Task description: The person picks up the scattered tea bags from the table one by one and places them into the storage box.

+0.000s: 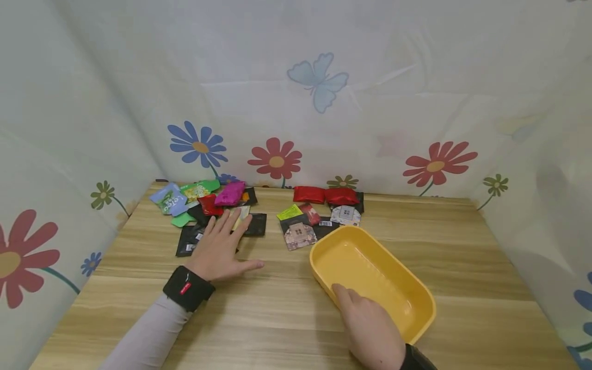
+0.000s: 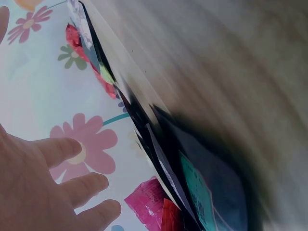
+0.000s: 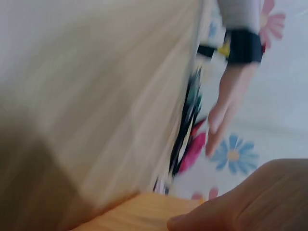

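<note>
My left hand (image 1: 219, 252), fingers spread, hovers over a pile of small packets on the left of the table, with nothing held. Under and beyond it lie black packets (image 1: 256, 225), a magenta packet (image 1: 230, 193), a red packet (image 1: 210, 205), a green packet (image 1: 199, 190) and a pale blue packet (image 1: 169, 199). In the left wrist view, a dark packet (image 2: 211, 159) stands out near the spread fingers. My right hand (image 1: 372, 329) grips the near left rim of a yellow plastic tub (image 1: 370, 272), whose visible inside holds nothing.
Behind the tub lies a second group: red packets (image 1: 309, 194), a pinkish patterned packet (image 1: 299, 235), a yellow-green one (image 1: 290, 211) and a white-and-grey one (image 1: 346, 215). A flowered curtain (image 1: 361, 139) encloses the wooden table (image 1: 273, 318) at the back and sides.
</note>
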A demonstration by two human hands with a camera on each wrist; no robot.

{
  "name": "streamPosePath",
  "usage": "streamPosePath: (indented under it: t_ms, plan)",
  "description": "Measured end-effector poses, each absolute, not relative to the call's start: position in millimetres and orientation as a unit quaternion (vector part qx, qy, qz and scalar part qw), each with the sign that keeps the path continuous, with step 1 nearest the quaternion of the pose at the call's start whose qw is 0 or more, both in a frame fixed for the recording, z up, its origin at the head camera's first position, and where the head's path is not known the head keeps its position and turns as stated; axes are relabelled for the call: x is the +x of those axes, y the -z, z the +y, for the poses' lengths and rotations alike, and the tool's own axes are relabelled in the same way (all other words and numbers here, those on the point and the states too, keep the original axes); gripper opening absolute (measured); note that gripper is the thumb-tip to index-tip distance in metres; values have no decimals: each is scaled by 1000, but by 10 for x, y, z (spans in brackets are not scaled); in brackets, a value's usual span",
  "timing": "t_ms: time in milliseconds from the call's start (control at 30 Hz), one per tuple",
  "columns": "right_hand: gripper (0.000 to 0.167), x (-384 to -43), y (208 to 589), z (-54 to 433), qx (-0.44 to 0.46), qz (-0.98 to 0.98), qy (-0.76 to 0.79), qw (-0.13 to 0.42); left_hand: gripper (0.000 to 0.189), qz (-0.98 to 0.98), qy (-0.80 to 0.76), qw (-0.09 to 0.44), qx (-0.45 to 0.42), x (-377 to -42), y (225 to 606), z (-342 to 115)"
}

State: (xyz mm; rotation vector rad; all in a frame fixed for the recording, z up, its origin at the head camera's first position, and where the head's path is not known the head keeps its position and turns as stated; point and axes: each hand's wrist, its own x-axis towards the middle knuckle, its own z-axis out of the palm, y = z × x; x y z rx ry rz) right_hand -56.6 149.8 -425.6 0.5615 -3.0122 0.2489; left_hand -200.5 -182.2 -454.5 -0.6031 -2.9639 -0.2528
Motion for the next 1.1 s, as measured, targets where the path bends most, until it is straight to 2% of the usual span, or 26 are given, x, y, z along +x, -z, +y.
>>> streamPosePath:
  t_ms: [133, 233, 300, 400, 533, 600, 800, 900, 1100]
  plan:
    - [58, -460, 4228, 1342, 207, -970, -123, -40, 115, -977, 79, 52, -193, -2022, 4540, -1831]
    - [68, -417, 4188, 1264, 222, -955, -153, -122, 115, -978, 78, 45, -190, -2033, 4540, -1831]
    - [71, -407, 4137, 1239, 221, -946, -165, -170, 115, -978, 81, 42, -190, -2036, 4537, -1830]
    - [71, -417, 3994, 1262, 200, -939, -182, -213, 115, -978, 85, 41, -188, -2039, 4532, -1830]
    - [61, -491, 3776, 1480, 196, -946, -209, -152, 112, -976, 100, 48, -185, -2059, 4516, -1839]
    - [56, -569, 3706, 1626, 194, -952, -217, -97, 108, -976, 109, 57, -181, -2089, 4502, -1850]
    - [50, -937, 3765, 1999, 184, -959, -216, 17, 103, -975, 118, 96, -165, -2317, 4397, -1876]
    - [48, -1092, 3874, 2118, 176, -961, -211, 25, 101, -976, 116, 104, -152, -2495, 4312, -1870]
    - [51, -1274, 4013, 2192, 153, -961, -224, -61, 95, -981, 110, 109, -119, -2873, 4212, -1874]
